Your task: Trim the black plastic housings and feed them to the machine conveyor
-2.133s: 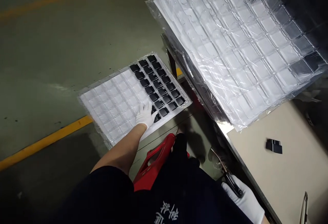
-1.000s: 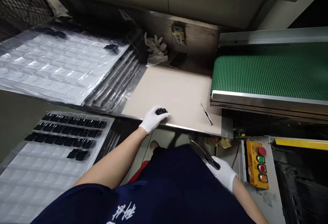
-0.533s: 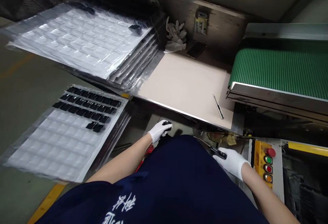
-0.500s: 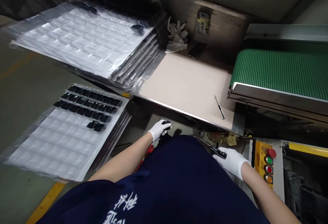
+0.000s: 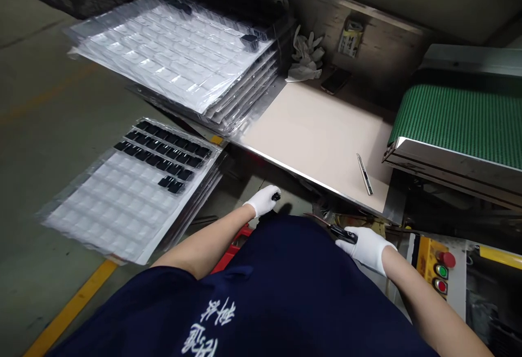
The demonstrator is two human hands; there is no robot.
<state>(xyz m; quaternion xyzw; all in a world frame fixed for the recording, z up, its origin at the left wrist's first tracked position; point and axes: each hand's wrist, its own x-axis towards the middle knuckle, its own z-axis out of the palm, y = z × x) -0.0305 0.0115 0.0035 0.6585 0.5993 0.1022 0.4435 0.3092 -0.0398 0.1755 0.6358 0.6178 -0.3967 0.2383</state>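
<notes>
My left hand point(image 5: 261, 201), in a white glove, is closed around a small black part point(image 5: 276, 196); most of the part is hidden by the fingers. In a white glove too, my right hand point(image 5: 366, 247) grips a black-handled tool point(image 5: 341, 233). Its thin metal end points left, and I cannot make out the exact kind. Both hands are low in front of my body, below the front edge of the worktable point(image 5: 302, 128). To the left, a clear plastic tray point(image 5: 110, 204) lies on a stack, with rows of black parts point(image 5: 159, 153) at its far side.
A taller stack of plastic trays point(image 5: 175, 57) stands at the table's left. On the table lie a slim cutter point(image 5: 364, 174), a phone point(image 5: 336, 80) and white gloves point(image 5: 305, 55). A green conveyor belt point(image 5: 465, 120) is at right, above a button panel point(image 5: 434, 264).
The view has swung left, so the surroundings appear farther right. My left hand has turned slightly, showing less of the black part. Both hands keep hold of their things.
</notes>
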